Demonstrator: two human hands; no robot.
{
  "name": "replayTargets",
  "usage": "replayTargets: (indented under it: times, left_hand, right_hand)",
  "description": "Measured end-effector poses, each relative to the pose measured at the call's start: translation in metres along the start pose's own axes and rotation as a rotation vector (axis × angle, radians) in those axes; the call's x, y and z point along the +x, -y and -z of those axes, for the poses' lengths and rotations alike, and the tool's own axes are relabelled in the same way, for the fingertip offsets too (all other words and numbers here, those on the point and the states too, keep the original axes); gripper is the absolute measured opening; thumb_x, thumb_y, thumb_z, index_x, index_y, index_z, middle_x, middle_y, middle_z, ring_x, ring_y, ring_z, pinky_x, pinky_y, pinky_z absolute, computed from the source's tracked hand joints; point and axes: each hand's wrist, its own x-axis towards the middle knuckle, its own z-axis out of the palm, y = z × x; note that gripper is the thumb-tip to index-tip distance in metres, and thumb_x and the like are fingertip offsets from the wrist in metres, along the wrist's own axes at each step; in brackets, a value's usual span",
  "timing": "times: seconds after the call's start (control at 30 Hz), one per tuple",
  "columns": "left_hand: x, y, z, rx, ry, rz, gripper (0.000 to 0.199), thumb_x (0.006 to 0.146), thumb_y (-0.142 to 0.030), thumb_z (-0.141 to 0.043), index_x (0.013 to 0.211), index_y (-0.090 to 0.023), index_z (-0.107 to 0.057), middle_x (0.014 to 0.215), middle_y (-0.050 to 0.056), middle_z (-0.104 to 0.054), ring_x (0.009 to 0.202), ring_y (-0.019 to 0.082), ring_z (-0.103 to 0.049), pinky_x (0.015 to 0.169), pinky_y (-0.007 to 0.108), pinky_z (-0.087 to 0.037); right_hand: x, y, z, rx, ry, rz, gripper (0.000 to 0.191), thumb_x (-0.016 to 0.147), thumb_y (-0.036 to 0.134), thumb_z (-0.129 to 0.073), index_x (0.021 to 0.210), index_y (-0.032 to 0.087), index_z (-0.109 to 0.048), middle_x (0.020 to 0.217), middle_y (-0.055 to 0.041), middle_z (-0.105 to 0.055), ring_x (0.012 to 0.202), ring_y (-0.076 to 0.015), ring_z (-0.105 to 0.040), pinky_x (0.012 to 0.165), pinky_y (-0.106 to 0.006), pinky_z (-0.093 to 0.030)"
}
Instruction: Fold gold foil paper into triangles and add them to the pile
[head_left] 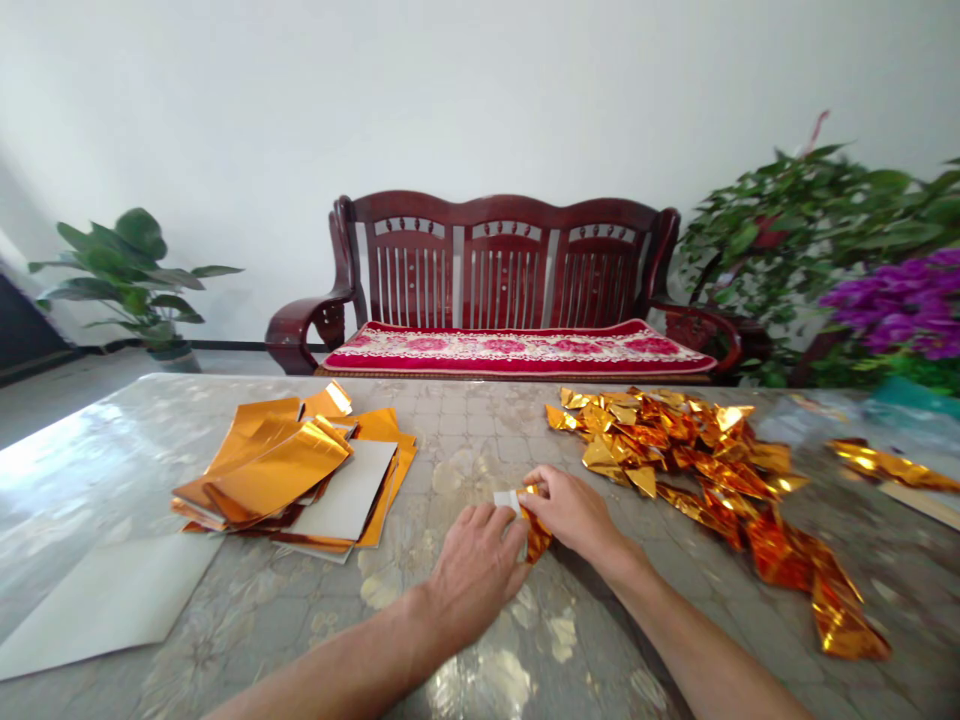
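Gold foil paper (535,532) is pinched by the left hand (474,572) and right hand (570,512).

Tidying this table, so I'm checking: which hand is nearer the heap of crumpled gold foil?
Right. The right hand is just left of the crumpled gold foil; the left hand is farther left.

A stack of foil sheets (277,470) lies on the left half of the table (465,420), a heap of folded foil pieces (667,450) on the right, a card sheet (105,610) at the front-left corner. A wooden bench (495,260) stands behind the far edge.
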Motion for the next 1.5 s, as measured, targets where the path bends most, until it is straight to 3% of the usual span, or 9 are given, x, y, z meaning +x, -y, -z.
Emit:
replayTargets:
  times: [0.17,0.4,0.63,0.8,1.5]
  left_hand:
    - [0.001,0.001,-0.003,-0.007,-0.03,0.057,0.041,0.087,-0.042,-0.065,0.12,-0.022,-0.053,0.124,0.007,-0.059,0.112,0.027,-0.053,0.095,0.044,-0.044]
    - [0.001,0.002,0.0,-0.002,-0.038,0.086,0.041,0.086,-0.044,-0.065,0.12,-0.024,-0.054,0.127,0.007,-0.058,0.111,0.028,-0.053,0.095,0.045,-0.044]
    - [0.002,0.004,0.0,0.0,-0.037,0.078,0.042,0.087,-0.045,-0.063,0.122,-0.024,-0.054,0.124,0.007,-0.059,0.112,0.028,-0.053,0.095,0.044,-0.043]
    - [0.002,0.004,0.0,-0.005,-0.035,0.066,0.042,0.089,-0.044,-0.062,0.124,-0.024,-0.053,0.124,0.007,-0.059,0.112,0.027,-0.053,0.095,0.043,-0.043]
    - [0.003,0.008,0.008,-0.026,-0.005,0.029,0.034,0.09,-0.047,-0.058,0.115,-0.024,-0.055,0.121,0.004,-0.059,0.106,0.026,-0.052,0.091,0.042,-0.045]
  right_hand:
    - [-0.002,0.003,-0.001,0.006,-0.025,-0.023,0.018,0.079,0.039,-0.064,0.091,0.028,-0.071,0.085,0.0002,-0.074,0.077,-0.0178,-0.065,0.061,-0.026,-0.033]
    - [-0.006,0.004,-0.006,0.093,-0.044,-0.005,0.016,0.077,0.026,-0.061,0.089,0.028,-0.072,0.083,0.0025,-0.074,0.075,-0.016,-0.065,0.061,-0.024,-0.036]
    - [-0.013,0.004,-0.011,0.015,-0.153,0.206,0.018,0.082,0.018,-0.058,0.088,0.026,-0.073,0.094,0.0,-0.072,0.094,-0.0179,-0.061,0.08,-0.026,-0.04]
    - [-0.016,0.002,-0.011,-0.056,-0.185,0.34,0.02,0.088,0.017,-0.057,0.089,0.026,-0.074,0.089,-0.0013,-0.067,0.093,-0.0179,-0.059,0.081,-0.026,-0.04]
    - [-0.024,0.004,-0.006,-0.287,-0.181,0.53,0.02,0.094,0.014,-0.052,0.087,0.021,-0.069,0.086,-0.0038,-0.06,0.088,-0.0179,-0.052,0.078,-0.028,-0.036]
